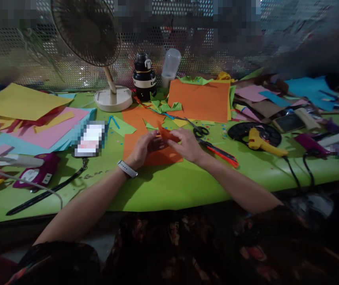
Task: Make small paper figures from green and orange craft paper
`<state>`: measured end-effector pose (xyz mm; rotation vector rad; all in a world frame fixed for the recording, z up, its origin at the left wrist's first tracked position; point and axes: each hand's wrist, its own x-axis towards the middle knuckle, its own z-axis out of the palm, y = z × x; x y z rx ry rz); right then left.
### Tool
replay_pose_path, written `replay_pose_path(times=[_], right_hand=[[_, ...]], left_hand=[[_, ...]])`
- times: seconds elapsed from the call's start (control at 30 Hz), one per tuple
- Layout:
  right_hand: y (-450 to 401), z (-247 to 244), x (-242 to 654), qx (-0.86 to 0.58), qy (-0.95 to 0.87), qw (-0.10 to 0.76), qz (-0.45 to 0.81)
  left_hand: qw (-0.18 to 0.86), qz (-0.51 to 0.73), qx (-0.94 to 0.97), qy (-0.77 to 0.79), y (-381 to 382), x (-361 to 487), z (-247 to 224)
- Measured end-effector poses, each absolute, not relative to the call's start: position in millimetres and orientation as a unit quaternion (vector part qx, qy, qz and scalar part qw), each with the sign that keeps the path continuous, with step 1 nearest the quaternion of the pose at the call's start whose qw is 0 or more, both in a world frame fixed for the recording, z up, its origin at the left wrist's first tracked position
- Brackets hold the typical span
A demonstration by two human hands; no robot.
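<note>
A small folded piece of orange paper [166, 133] is held up between my two hands over the table. My right hand [187, 145] pinches its right side between thumb and fingers. On the other side, my left hand [144, 149], with a pale watch band at the wrist, curls its fingers at the paper's lower left edge; its fingertips are partly hidden. Beneath the hands lies a flat orange sheet [169, 159]. Black-handled scissors [200, 130] and a red-orange cutter [221, 153] rest just right of my right hand.
A white fan [112, 99], a dark bottle [144, 77] and a clear bottle [171, 63] stand at the back. A phone [89, 138] and coloured sheets [23, 101] lie left. Rightward are a yellow glue gun [266, 144] on a black round tray [235, 132] and cables.
</note>
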<state>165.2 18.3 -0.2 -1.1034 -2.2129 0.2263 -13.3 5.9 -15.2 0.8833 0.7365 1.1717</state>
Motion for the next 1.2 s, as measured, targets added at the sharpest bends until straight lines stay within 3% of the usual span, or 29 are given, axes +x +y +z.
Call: replay_pose_path(times=[0.17, 0.37, 0.53, 0.63, 0.8, 1.2], right_hand=[[16, 1, 162, -0.425, -0.835, 0.319, 0.141], [16, -3, 161, -0.426, -0.833, 0.334, 0.115], [18, 4, 167, -0.407, -0.762, 0.495, 0.091], [23, 4, 167, -0.426, -0.677, 0.56, 0.218], [29, -4, 161, -0.385, -0.602, 0.523, 0.465], [28, -3, 159, -0.394, -0.516, 0.531, 0.545]], left_hand=[[0.61, 0.513, 0.475, 0.373, 0, -6, -10], [0.604, 0.508, 0.476, 0.388, 2, -6, -12], [0.603, 0.562, 0.421, 0.378, 11, -11, -16], [0.595, 0.614, 0.379, 0.354, 13, -12, -16], [0.618, 0.616, 0.348, 0.342, 11, -10, -14], [0.627, 0.601, 0.337, 0.363, 9, -11, -14]])
